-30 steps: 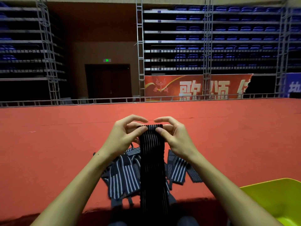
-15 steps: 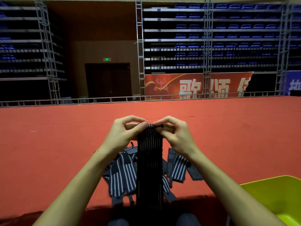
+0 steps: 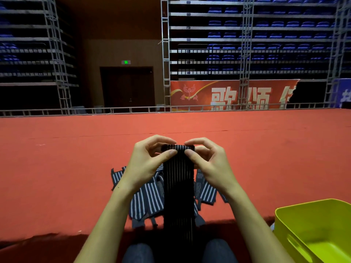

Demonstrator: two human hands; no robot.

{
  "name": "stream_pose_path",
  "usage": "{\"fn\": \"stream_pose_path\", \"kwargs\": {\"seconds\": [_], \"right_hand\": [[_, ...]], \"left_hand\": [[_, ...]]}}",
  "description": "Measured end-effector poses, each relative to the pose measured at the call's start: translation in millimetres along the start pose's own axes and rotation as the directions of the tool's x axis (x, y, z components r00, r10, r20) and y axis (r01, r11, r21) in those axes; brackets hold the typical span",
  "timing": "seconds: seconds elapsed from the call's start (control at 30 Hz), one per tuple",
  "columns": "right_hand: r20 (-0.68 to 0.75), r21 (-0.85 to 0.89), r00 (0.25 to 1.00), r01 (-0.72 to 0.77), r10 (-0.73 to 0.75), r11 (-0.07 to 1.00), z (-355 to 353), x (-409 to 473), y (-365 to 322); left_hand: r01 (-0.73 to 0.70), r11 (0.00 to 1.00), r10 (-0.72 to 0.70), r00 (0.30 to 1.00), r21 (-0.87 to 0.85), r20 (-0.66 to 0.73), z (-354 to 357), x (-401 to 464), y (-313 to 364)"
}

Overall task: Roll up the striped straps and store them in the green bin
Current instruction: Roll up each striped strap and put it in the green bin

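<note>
While both hands are working at the strap's far end, rolling looks just begun | left hand [image 3: 150, 160] & right hand [image 3: 207, 162] each pinching top of strap [image 3: 178, 186], rest hanging twd lap | loose straps [image 3: 146, 202] lying on red floor [image 3: 57, 177] | next: prob. keep turning roll tight, edges even, then green bin [image 3: 311, 224] at right.
</note>
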State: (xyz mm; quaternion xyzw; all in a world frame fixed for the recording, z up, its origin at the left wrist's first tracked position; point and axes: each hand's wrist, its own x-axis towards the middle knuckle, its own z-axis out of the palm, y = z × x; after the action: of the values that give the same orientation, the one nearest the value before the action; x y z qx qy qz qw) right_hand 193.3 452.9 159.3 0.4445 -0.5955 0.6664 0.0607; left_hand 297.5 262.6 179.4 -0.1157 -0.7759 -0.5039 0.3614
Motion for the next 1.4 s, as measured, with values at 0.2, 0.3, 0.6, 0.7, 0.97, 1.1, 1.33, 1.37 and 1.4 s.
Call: {"fn": "stream_pose_path", "kwargs": {"seconds": [0.2, 0.3, 0.6, 0.7, 0.97, 1.1, 1.33, 1.37, 1.4], "right_hand": [[-0.046, 0.037, 0.998, 0.05, -0.048, 0.998, 13.4, -5.7, 4.5], [-0.062, 0.021, 0.997, 0.058, -0.056, 0.998, 15.7, -10.2, 4.0], [-0.01, 0.041, 0.999, -0.047, 0.047, 0.998, 11.4, -18.3, -0.8], [-0.012, 0.037, 1.0, -0.021, 0.022, 0.999, 10.3, -18.2, -0.3], [-0.06, 0.036, 0.998, 0.028, -0.025, 0.999, 9.3, -16.6, 1.7], [-0.052, 0.039, 0.999, 0.008, -0.006, 0.999, 10.9, -16.2, 0.1], [-0.043, 0.066, 0.993, -0.111, 0.114, 0.992, 8.3, -21.5, -5.4], [-0.042, 0.056, 0.992, -0.114, 0.117, 0.992, 8.8, -21.3, -5.8], [-0.036, 0.045, 0.993, -0.113, 0.115, 0.993, 9.3, -20.9, -6.1]], "left_hand": [[0.131, 0.986, -0.141, 0.986, -0.104, -0.093, 11.1, -15.8, -3.0], [0.078, 0.99, -0.091, 0.99, -0.121, -0.104, 15.7, -20.8, -3.1], [0.031, 0.994, -0.034, 0.999, -0.106, -0.029, 11.5, -28.2, -1.4], [0.05, 0.992, -0.053, 0.998, -0.116, -0.024, 10.4, -32.5, 0.1], [0.124, 0.989, -0.13, 0.988, -0.084, -0.078, 7.4, -32.6, 4.7], [0.098, 0.992, -0.103, 0.993, -0.08, -0.061, 6.5, -31.5, 5.0], [0.034, 0.997, -0.036, 0.999, -0.072, -0.029, 3.8, -31.7, 2.0], [0.029, 0.997, -0.031, 0.999, -0.071, -0.029, 4.2, -32.2, 2.2], [0.026, 0.997, -0.029, 0.999, -0.072, -0.032, 4.9, -32.3, 2.3]]}}
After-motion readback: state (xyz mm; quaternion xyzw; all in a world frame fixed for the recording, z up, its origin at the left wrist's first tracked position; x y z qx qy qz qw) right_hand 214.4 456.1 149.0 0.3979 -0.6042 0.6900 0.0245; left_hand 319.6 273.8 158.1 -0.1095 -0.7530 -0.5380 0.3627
